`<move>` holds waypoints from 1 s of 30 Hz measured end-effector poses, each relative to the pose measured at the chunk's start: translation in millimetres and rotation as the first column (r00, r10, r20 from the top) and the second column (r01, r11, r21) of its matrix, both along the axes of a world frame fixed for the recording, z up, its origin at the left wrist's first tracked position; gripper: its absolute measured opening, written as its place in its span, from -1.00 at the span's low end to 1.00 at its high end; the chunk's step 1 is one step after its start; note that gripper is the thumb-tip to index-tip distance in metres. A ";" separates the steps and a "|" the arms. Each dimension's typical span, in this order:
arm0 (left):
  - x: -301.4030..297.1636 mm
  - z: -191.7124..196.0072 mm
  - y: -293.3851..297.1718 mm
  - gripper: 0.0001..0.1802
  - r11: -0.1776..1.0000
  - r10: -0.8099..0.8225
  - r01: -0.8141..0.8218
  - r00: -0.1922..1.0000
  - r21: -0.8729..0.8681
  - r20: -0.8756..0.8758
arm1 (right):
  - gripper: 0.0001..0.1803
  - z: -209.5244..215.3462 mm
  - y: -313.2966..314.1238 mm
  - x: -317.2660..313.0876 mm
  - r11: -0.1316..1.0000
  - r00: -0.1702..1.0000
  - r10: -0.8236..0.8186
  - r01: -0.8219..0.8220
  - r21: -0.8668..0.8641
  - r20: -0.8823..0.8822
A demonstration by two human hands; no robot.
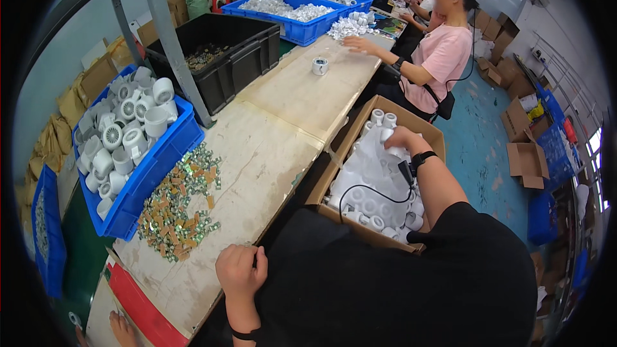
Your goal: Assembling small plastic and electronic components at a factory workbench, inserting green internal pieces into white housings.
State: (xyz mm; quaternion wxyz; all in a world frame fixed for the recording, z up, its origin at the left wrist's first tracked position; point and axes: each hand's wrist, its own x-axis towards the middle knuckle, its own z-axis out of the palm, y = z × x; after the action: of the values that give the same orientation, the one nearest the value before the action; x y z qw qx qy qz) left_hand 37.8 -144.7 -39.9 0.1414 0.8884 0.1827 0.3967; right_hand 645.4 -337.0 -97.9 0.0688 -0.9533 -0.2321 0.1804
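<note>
My right hand point(403, 139) reaches into an open cardboard box point(326, 187) on my right, its fingers curled round a white plastic housing point(397, 152); the fingertips are partly hidden. Rows of similar white round housings point(376, 222) fill the box, partly under a clear plastic sheet point(366, 166). At the near edge of the workbench point(257, 173), my left hand point(241, 271) rests as a loose fist, with nothing visible in it. Beyond it on the bench lies a pile of small green and tan circuit boards point(183, 199).
A blue crate point(186, 130) of white housings stands at the bench's left edge, with a black bin point(238, 74) behind it. One white housing point(320, 66) stands mid-bench. A co-worker point(443, 58) sits at far right; another person's hand point(121, 329) shows lower left beside a red strip point(144, 308).
</note>
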 end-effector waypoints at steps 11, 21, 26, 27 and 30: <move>-8.4 -1.0 -3.0 -0.79 0.997 0.048 -0.046 0.998 0.057 -0.033 | -0.34 -33.2 -38.9 -58.5 0.998 0.944 0.036 -0.050 -0.036 -0.328; -9.6 -7.3 -6.9 -0.78 0.998 0.020 -0.020 1.000 0.056 0.005 | -0.45 202.0 83.9 -224.8 0.638 0.800 0.589 -0.548 0.542 0.116; -18.2 -11.7 -1.5 -0.80 0.997 0.056 -0.058 0.998 0.053 0.024 | -0.48 251.2 223.5 -383.2 -0.066 0.365 0.821 -0.703 0.708 0.440; -22.5 -10.7 -2.9 -0.80 0.997 0.059 -0.061 0.998 0.038 0.039 | -0.52 260.4 247.8 -418.7 -0.046 0.340 0.871 -0.662 0.748 0.355; -24.0 -8.3 -4.3 -0.79 0.998 0.062 -0.063 0.996 0.022 0.067 | -0.56 263.0 337.2 -498.2 -0.313 0.207 0.787 -0.678 0.666 0.581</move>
State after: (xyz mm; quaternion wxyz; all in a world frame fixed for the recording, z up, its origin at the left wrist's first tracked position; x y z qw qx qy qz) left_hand 13.8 -149.0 -48.2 0.1240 0.8703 0.2006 0.4324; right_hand 147.2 0.2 165.1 0.4281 -0.3660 -0.8223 0.0806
